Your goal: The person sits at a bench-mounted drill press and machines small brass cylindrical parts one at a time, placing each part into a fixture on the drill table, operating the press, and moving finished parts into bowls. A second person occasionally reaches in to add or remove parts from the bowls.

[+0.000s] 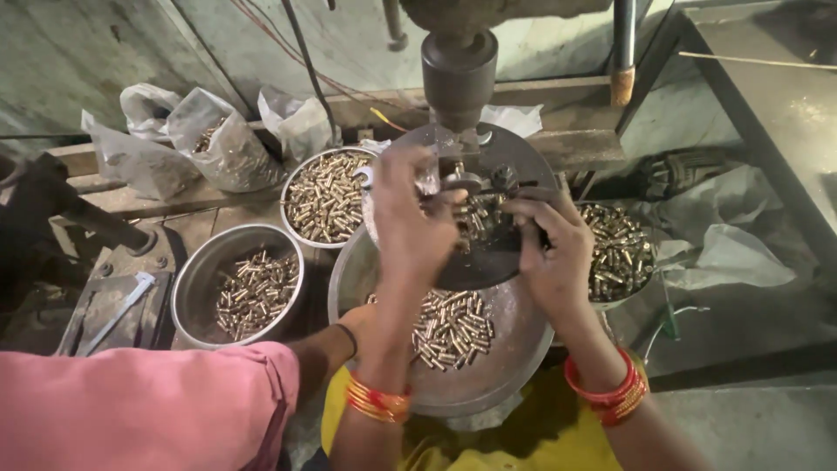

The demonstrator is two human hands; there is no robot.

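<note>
Brass pins (475, 218) lie heaped on the round metal plate (514, 166) beneath a drill press spindle (459, 74), where the left hand (410, 222) curls its fingers at the pile and the right hand (551, 249) pinches at its edge. Below sits a steel dish (514, 349) of more pins, flanked by three steel bowls (199, 283) and plastic bags (222, 144).

Small brass pieces (475, 218) heaped on the round grey machine plate (514, 166), under both hands
</note>
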